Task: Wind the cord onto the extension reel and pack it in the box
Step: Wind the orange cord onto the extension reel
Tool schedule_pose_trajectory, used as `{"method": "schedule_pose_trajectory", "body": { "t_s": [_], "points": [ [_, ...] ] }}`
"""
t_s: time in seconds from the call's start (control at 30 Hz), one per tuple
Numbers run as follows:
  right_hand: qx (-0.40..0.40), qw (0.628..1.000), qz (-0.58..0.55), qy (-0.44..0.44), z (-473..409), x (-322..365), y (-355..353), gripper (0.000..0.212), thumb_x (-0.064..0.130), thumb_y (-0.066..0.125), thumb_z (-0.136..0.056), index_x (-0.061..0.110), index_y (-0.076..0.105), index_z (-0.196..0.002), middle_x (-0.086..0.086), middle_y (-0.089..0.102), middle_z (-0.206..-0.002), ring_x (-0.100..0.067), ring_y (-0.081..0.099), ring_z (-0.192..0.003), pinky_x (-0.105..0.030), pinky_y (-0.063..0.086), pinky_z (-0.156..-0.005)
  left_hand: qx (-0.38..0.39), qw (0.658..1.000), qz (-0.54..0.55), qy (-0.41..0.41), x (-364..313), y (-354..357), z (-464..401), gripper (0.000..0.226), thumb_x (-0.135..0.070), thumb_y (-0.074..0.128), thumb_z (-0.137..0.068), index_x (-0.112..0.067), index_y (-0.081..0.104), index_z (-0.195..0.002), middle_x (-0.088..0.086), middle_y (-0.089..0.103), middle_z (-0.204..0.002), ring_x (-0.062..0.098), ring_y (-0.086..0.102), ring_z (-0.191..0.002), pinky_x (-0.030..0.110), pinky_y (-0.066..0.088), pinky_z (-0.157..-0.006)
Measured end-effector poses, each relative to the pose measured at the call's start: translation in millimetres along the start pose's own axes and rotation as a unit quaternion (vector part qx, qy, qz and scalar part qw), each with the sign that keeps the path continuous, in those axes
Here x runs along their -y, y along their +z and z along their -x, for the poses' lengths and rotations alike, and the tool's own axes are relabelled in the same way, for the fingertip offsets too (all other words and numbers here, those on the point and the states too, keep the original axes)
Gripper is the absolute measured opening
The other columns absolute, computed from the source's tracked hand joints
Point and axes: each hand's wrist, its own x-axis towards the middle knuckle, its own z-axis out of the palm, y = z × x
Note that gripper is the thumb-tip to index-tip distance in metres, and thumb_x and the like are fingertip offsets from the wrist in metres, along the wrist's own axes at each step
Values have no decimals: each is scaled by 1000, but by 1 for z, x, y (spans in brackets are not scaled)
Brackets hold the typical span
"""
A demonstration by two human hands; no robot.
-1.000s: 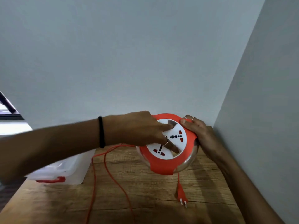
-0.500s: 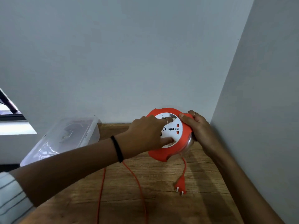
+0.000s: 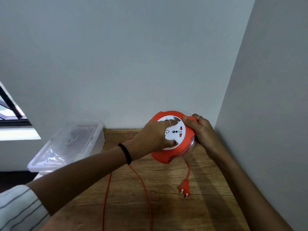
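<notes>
Head view: extension reel [image 3: 175, 140] held tilted above the back right corner of the bench [image 3: 166, 197], socket face toward me. My right hand [image 3: 201, 132] clamps the orange rim from the right, thumb on the front edge, fingers wrapped behind. My left hand [image 3: 156, 137] is on the white centre disc [image 3: 176, 132], fingers curled into its recesses, gripping it to turn. Hands are close together, both on the reel.

Cord [image 3: 143, 185] mostly unwound: two long orange runs trail from under the reel across the bench toward me and out of frame. Plug [image 3: 185, 185] lies on the bench below the reel on a short lead. Clear plastic box [image 3: 66, 147] sits at the left bench edge, lid apparently on; well apart from the reel.

Step in hand, as I judge it: winding, early stage.

Notes for doing it well:
- keep right hand fixed on the rim so only the disc rotates
- turn in full, even strokes; re-seat fingers in the recesses each time
- watch the trailing loops for a kink or snag at the bench edge
- keep the plug lead from being dragged into the housing
</notes>
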Motion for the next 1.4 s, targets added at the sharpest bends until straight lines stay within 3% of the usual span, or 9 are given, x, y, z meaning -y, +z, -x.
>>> {"method": "schedule_pose_trajectory", "body": {
  "t_s": [0.2, 0.37, 0.5, 0.57, 0.77, 0.87, 0.97, 1.07, 1.4],
  "points": [
    [52, 999, -13, 8, -21, 14, -3, 27, 27, 56, -94, 15, 54, -70, 10, 57, -56, -3, 56, -51, -15, 42, -50, 77, 970, -169, 159, 7, -38, -8, 67, -28, 60, -89, -33, 28, -148, 3, 48, -144, 21, 47, -124, 27, 39, -94],
    [123, 992, -23, 25, -36, 14, -7, 25, 37, 59, -84, 12, 56, -77, -4, 57, -70, -16, 56, -62, -26, 45, -61, 169, 869, -367, 286, 8, -64, -24, 62, -24, 50, -95, -37, 22, -149, 13, 51, -129, 21, 55, -94, 25, 36, -66],
    [148, 988, -12, 34, -36, 9, -3, 44, 41, 60, -85, -2, 54, -88, -13, 53, -77, -21, 55, -66, -27, 44, -61, 243, 764, -481, 355, 2, -70, -28, 65, -23, 49, -98, -43, 13, -148, 26, 31, -147, 32, 63, -96, 34, 53, -68],
    [139, 990, -17, 31, -35, 4, -1, 47, 46, 61, -82, 0, 55, -90, -13, 53, -80, -26, 53, -73, -33, 42, -67, 241, 752, -495, 362, 1, -74, -30, 66, -20, 46, -98, -46, 10, -147, 27, 21, -151, 35, 64, -94, 35, 52, -66],
    [80, 996, -46, 2, -36, 5, -7, 28, 38, 57, -86, 10, 55, -84, -3, 51, -69, -12, 53, -61, -20, 43, -54, 141, 878, -345, 301, 12, -78, -20, 66, -13, 46, -95, -54, 23, -142, -1, 25, -157, 30, 64, -103, 35, 56, -72],
    [44, 998, -44, -3, -36, 9, -11, 25, 29, 57, -93, 9, 51, -81, 3, 51, -62, -6, 52, -53, -15, 42, -48, 24, 942, -268, 199, 11, -69, -8, 57, -24, 43, -96, -49, 23, -144, -6, 49, -141, 26, 63, -102, 36, 54, -71],
    [7, 999, -47, -4, -36, 9, -9, 29, 24, 54, -95, 16, 50, -68, 8, 53, -57, -4, 53, -50, -15, 41, -49, -30, 962, -254, 95, 7, -47, -7, 55, -47, 38, -97, -40, 19, -148, 0, 58, -129, 26, 59, -109, 34, 47, -77],
    [-1, 999, -42, -5, -35, 10, -4, 28, 25, 55, -95, 20, 52, -67, 8, 57, -60, -5, 56, -54, -16, 43, -51, -22, 980, -193, 51, 3, -33, -10, 66, -56, 45, -92, -37, 19, -149, 5, 53, -138, 29, 55, -119, 38, 48, -87],
    [-10, 1000, -3, -27, -24, 5, 3, 20, 27, 54, -96, 22, 55, -76, 13, 64, -63, -2, 63, -60, -15, 46, -52, -33, 995, -73, 55, 8, -15, -16, 67, -32, 60, -90, -24, 29, -148, 10, 47, -145, 28, 44, -131, 33, 37, -105]
  ]
}}
